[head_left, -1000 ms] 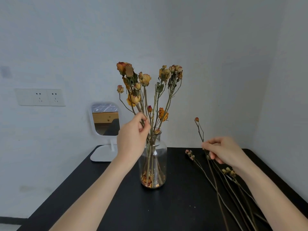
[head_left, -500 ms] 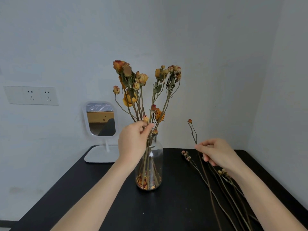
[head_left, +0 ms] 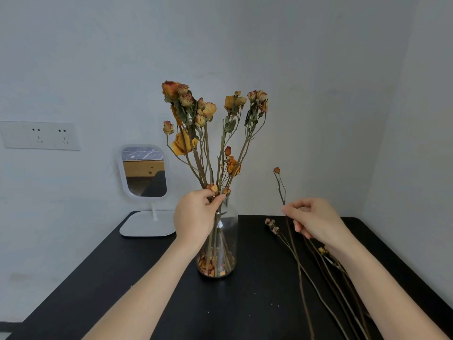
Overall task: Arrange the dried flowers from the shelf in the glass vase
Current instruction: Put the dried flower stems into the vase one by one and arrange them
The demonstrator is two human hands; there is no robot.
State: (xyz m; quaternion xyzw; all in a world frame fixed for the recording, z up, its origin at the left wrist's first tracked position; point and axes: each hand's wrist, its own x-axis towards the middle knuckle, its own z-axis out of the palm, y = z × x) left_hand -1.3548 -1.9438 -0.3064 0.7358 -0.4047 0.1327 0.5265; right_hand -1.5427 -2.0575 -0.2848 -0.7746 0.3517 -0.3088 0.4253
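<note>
Two bare hands work around a glass vase standing on a black table. The left hand pinches the bunched dried flowers by their stems at the vase's mouth. Right of the vase, the right hand pinches a thin single stem with a small red bud, held upright. Loose stems lie on the table right of the vase. A white mirror stands behind the vase, to its left.
</note>
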